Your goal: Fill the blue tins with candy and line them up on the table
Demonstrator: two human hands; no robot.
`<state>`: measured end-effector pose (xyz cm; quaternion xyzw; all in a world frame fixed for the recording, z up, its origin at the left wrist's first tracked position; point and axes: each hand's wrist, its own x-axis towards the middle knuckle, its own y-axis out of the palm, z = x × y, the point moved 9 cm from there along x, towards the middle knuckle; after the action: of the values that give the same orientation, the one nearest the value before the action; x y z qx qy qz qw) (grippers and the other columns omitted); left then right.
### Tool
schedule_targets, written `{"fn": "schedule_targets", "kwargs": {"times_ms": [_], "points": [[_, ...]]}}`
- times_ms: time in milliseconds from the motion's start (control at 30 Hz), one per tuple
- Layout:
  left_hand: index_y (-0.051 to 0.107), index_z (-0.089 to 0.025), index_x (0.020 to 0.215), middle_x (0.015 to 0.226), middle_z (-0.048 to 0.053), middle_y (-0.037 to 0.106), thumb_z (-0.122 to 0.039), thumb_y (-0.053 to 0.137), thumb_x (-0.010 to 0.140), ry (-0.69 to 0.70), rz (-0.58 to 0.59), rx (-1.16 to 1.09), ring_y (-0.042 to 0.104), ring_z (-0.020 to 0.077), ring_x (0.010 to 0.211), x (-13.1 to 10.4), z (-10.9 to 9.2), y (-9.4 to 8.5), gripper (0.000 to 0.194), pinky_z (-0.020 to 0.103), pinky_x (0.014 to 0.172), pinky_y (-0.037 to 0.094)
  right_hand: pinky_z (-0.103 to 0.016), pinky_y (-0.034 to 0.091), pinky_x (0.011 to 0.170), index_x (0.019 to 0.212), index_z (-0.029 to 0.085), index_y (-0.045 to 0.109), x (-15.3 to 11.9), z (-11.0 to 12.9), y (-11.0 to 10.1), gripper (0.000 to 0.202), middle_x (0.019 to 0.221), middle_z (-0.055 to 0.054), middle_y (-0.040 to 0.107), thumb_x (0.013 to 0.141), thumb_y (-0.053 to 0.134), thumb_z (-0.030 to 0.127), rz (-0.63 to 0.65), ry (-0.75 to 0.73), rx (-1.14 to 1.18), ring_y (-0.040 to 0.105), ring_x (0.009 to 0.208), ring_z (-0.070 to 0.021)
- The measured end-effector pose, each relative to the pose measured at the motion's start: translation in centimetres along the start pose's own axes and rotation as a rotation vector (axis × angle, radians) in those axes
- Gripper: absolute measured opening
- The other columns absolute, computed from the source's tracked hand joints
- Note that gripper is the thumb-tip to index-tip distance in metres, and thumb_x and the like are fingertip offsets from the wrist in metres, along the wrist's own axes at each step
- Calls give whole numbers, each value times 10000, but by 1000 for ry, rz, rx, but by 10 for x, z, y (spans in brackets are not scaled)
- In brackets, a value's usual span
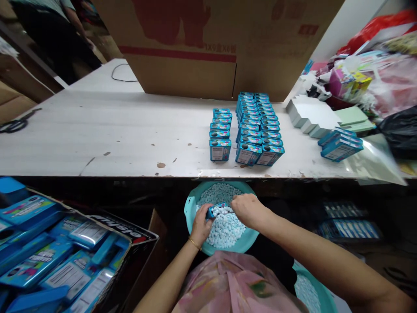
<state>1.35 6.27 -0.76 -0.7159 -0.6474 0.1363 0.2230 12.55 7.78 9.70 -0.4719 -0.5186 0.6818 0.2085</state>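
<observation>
Basin (248, 240) holds pellets (224, 232); left fingers (206, 211) clamp blue case (211, 213), pellets inside, long axis toward right fingers (237, 205); right-hand closure indiscernible.

Pellets (224, 230) lie in the basin (190, 215) (boxes (250, 130) on the table (97, 130) beyond).

The big brown carton (192, 76) facing me reads "1X9盒X6" and one more character, just above its red stripe (176, 54). White letters on the black flap (121, 227) seem to say "eishu", though I can't swear to it. Print on the blue packs (220, 150) is too blurred to read.
</observation>
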Motion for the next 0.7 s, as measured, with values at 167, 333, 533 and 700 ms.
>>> {"fn": "schedule_targets", "kwargs": {"times_ms": [167,333,533,700], "points": [[507,-187,982,1008,57,546,-96,494,645,-13,33,-29,485,196,985,0,6,5,349,385,894,372,-264,412,563,728,147,611,-1,8,-4,205,739,-93,616,754,410,115,-69,-40,-25,594,692,-206],[511,-184,965,984,52,551,-103,514,637,-48,7,-50,498,193,959,0,9,3,339,377,872,388,-244,398,553,718,144,607,-2,13,-6,182,738,-86,604,740,428,114,-88,-49,-26,581,676,-189],[504,-189,984,994,59,555,-120,508,660,-37,-5,-37,506,199,960,-2,9,-2,331,383,870,391,-226,374,584,807,177,608,-16,-11,-4,252,808,-72,592,766,373,99,-25,-15,38,566,716,-156],[472,-205,1060,1071,67,537,-169,490,717,-8,-79,2,489,201,1023,-12,12,-25,345,382,899,376,-200,363,669,1070,244,527,-11,-60,41,360,941,-34,555,809,313,117,-75,138,196,540,839,-124]]}}
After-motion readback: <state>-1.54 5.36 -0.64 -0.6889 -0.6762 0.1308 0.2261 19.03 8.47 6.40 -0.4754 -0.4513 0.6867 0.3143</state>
